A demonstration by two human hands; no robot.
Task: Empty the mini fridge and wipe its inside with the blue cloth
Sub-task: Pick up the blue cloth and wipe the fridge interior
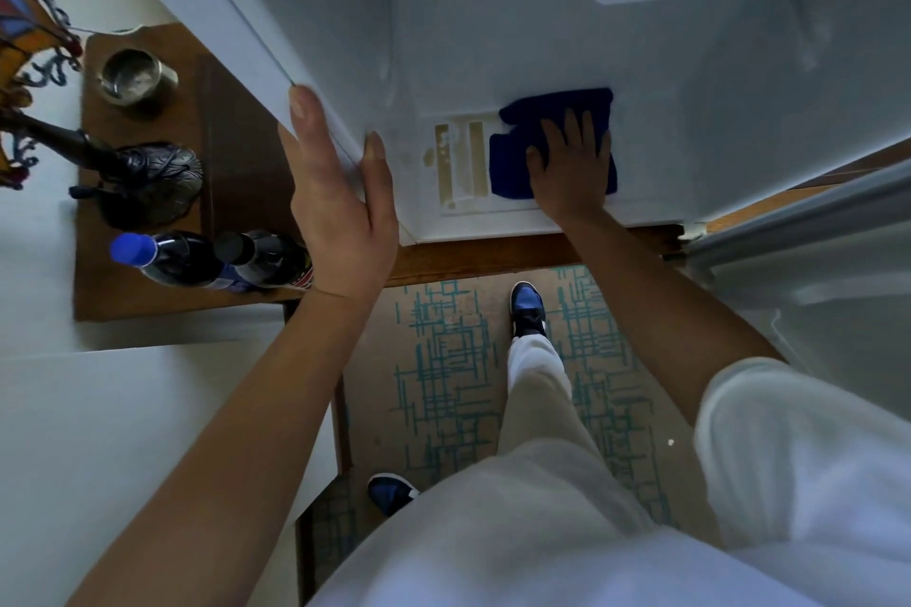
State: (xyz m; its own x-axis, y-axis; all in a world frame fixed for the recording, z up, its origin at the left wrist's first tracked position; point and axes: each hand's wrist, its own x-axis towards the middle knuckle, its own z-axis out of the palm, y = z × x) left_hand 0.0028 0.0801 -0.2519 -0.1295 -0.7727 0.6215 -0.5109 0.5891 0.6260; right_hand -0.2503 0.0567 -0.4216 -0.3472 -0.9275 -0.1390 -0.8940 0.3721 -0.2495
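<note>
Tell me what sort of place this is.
Probably a hotel room or a furnished bedroom: a white mini fridge set into brown wooden furniture, a dark metal lamp base beside it, and teal-patterned beige carpet underfoot.

The white mini fridge (690, 79) stands open and emptied; the blue cloth (512, 158) lies flat on its floor.

One mini fridge (493, 39), door open. One blue cloth (552, 138). Two hands: left hand (340, 192), right hand (569, 168). Two dark bottles: blue-capped bottle (167, 259), black-capped bottle (266, 256). One metal cup (135, 76). One lamp base (148, 182). One wooden side table (148, 301). Two blue-and-black sneakers: one (527, 308), other (389, 493). One patterned rug (443, 360).
</note>
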